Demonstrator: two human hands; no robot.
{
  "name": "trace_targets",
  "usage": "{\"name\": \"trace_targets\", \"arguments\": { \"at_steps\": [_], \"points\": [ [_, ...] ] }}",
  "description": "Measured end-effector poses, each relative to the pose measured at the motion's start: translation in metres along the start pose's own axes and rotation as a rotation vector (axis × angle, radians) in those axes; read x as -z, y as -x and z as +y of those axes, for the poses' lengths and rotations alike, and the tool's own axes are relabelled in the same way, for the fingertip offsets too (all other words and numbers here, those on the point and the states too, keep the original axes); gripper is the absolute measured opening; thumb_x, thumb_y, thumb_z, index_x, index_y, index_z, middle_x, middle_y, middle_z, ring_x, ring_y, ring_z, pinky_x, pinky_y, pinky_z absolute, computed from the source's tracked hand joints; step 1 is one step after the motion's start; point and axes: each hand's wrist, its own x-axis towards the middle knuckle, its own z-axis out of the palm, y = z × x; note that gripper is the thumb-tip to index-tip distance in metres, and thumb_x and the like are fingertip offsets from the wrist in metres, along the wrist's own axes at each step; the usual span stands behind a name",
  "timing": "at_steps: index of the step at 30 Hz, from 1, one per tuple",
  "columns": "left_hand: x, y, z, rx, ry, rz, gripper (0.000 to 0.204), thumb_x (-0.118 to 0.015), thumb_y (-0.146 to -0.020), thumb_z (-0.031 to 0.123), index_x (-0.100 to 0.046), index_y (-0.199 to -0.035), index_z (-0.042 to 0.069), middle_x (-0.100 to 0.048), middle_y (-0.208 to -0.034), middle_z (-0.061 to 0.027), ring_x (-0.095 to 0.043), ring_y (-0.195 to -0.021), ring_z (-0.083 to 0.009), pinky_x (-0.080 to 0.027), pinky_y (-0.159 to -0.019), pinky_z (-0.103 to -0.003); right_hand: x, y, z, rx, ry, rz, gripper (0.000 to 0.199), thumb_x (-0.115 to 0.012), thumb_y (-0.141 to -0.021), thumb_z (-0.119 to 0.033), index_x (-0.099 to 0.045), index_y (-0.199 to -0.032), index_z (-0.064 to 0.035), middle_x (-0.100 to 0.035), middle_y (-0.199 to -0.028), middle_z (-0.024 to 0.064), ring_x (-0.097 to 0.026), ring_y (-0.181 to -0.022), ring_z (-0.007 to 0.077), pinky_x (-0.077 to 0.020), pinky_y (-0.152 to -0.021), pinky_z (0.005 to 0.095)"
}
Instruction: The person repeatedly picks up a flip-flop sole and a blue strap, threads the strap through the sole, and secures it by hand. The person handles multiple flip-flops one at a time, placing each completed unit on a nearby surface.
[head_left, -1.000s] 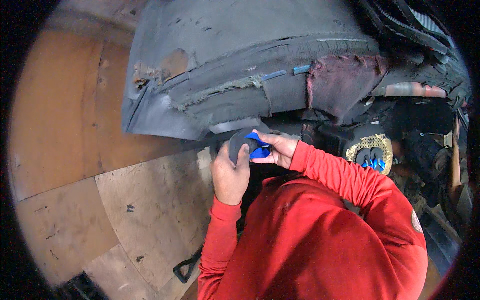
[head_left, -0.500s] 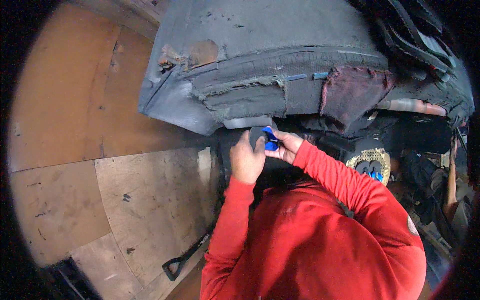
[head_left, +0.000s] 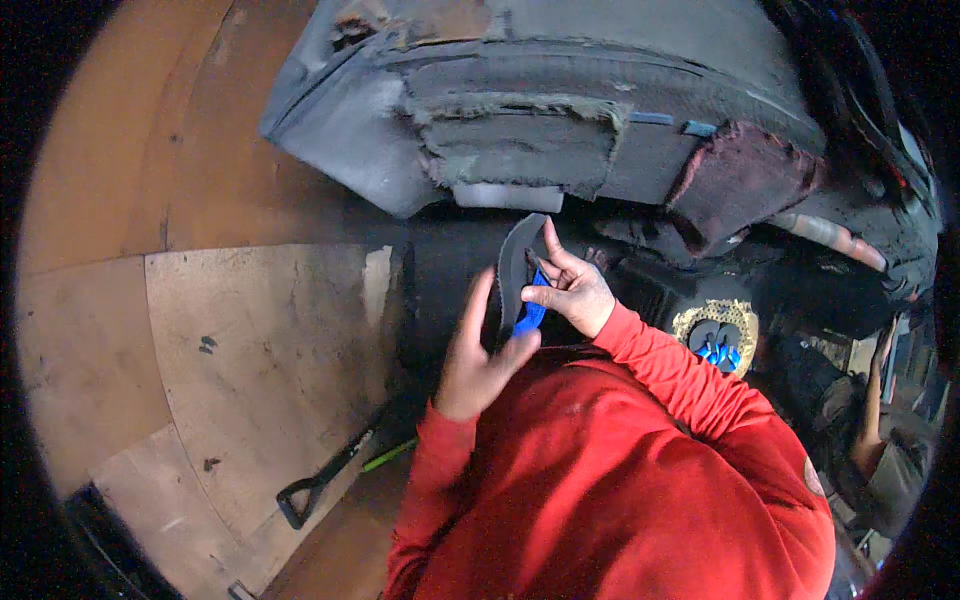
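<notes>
Grey sandal (head_left: 514, 262) seems already to carry blue strap (head_left: 532, 308); right hand (head_left: 578, 292) pinches it, left hand (head_left: 476, 368) half-open beside; what remains is unclear.

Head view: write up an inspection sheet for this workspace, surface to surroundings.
Surface: worn grey bench with a frayed grey patch and a dark red cloth.
Things: one dark sandal with blue straps.
Clutter: blue-strapped sandals on a yellow perforated support; black handle and green strip at lower left.
Hands: right hand grips the sandal; left hand open beside it, blurred, contact unclear.
Cables: nothing certain; dark strips at upper right unclear.
Surroundings: brown wooden panels left, another person's arm right.
</notes>
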Motion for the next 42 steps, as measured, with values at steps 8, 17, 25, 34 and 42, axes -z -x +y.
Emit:
{"name": "trace_targets", "arguments": {
  "at_steps": [8,17,25,34,42],
  "points": [
    [0.012,-0.043,0.028,0.031,0.031,-0.086,0.070,-0.067,-0.091,0.020,-0.034,-0.148,-0.001,-0.048,-0.142,-0.0128,-0.046,-0.130,-0.0200,-0.036,-0.109,-0.034,-0.023,-0.014,-0.010,-0.309,-0.345,0.131,0.026,-0.061,-0.098,-0.018,-0.061,-0.125,-0.0208,-0.061,-0.081,-0.0077,-0.057,-0.063,0.0035,-0.0482,-0.052,0.0216],
    [-0.004,-0.091,-0.003,0.148,0.059,-0.129,0.059,-0.064,-0.081,0.012,-0.049,-0.137,0.000,-0.060,-0.124,-0.0064,-0.056,-0.108,-0.0142,-0.045,-0.093,-0.029,0.021,-0.035,-0.021,-0.371,-0.364,0.028,0.026,-0.055,-0.101,-0.021,-0.056,-0.124,-0.0109,-0.067,-0.101,0.0054,-0.070,-0.085,0.0197,-0.0620,-0.077,0.0398],
    [-0.004,-0.035,-0.008,0.020,0.346,-0.016,0.076,-0.061,-0.077,0.002,-0.034,-0.148,-0.002,-0.046,-0.144,-0.0157,-0.047,-0.128,-0.0189,-0.040,-0.104,-0.031,-0.017,-0.014,-0.046,-0.336,-0.179,0.023,0.038,-0.063,-0.096,-0.011,-0.055,-0.133,-0.0161,-0.067,-0.106,0.0004,-0.067,-0.087,0.0110,-0.0587,-0.076,0.0306],
    [0.003,-0.019,0.005,-0.136,0.203,-0.006,0.082,-0.071,-0.084,0.012,-0.026,-0.150,-0.005,-0.035,-0.153,-0.0170,-0.039,-0.137,-0.0213,-0.034,-0.111,-0.034,-0.035,-0.002,-0.042,-0.243,-0.018,0.003,0.054,-0.061,-0.097,-0.011,-0.041,-0.147,-0.0188,-0.064,-0.113,-0.0019,-0.062,-0.101,0.0093,-0.0553,-0.082,0.0258],
    [0.017,-0.050,0.035,0.034,0.087,-0.072,0.062,-0.065,-0.091,0.018,-0.039,-0.142,-0.007,-0.059,-0.126,-0.0144,-0.054,-0.115,-0.0156,-0.042,-0.099,-0.031,-0.023,-0.015,-0.028,-0.409,-0.609,-0.065,0.025,-0.055,-0.101,-0.022,-0.053,-0.125,-0.0175,-0.064,-0.103,0.0029,-0.069,-0.090,0.0205,-0.0623,-0.076,0.0478]
  ]
}}
